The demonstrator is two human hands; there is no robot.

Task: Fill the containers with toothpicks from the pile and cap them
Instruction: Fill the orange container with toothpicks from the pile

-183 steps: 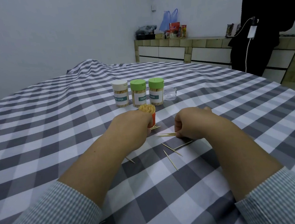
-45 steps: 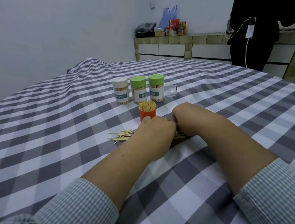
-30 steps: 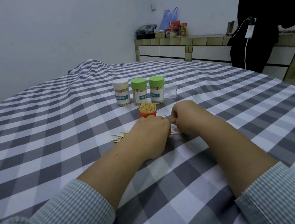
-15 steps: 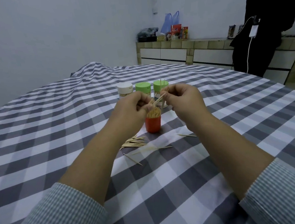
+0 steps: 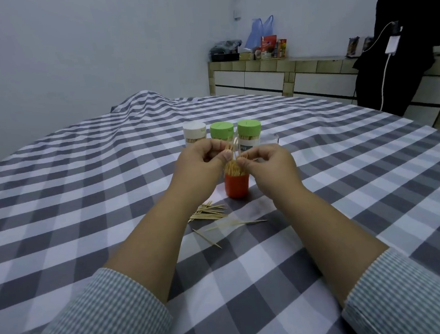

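Orange container (image 5: 236,186) just below both hands, stuffed with tan toothpicks (image 5: 233,169). Beyond the hands: one white cap (image 5: 194,130), two green caps (image 5: 221,130). Tablecloth (image 5: 83,177) under the hands: grey/white gingham check. Sleeves (image 5: 112,317) behind the hands: fine grey-green/white stripe.

Before me: table under grey-white checked cloth (image 5: 85,203). Bare pale wall (image 5: 86,51) behind. Tiled counter (image 5: 285,74) at far right, blue plastic bag (image 5: 261,30) and packets on top. Dark-clothed person (image 5: 408,33) beside it.
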